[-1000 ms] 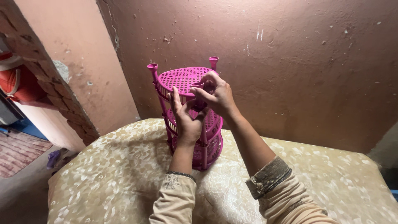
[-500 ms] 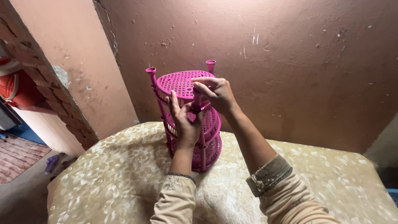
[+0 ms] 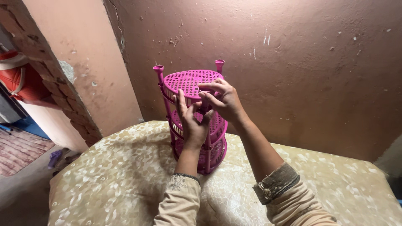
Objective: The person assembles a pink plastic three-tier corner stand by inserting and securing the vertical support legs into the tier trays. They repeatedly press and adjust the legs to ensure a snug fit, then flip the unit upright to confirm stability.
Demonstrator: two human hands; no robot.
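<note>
While both hands are working at its near upright, a pink plastic three-tier rack [image 3: 190, 81] is standing upright on a table covered by a beige floral cloth [image 3: 113, 175], close to the back edge and near the wall corner. Rack's shelves are perforated, stacked one above another on thin pink posts; two post tops are sticking up past the top shelf, one at the left [image 3: 158, 69], one at the rear [image 3: 219, 64]. Left hand [image 3: 191, 121] is reaching up in front of the middle shelf, fingers half spread, palm against the near post; can't tell whether it's actually gripping. Right hand [image 3: 222, 100] is sitting at the front rim of the top shelf, fingers curled and pinching around the top of that near post; contact point is hidden behind the fingers. Both arms are wearing beige sleeves, right cuff pushed up the forearm. Behind the rack, a rough brown plaster wall [image 3: 301, 62] is meeting a lighter peach wall [image 3: 92, 54] at the corner. Far left, a brick edge [image 3: 46, 79] is framing a doorway, with something red and white [image 3: 16, 79] hanging beyond it.
</note>
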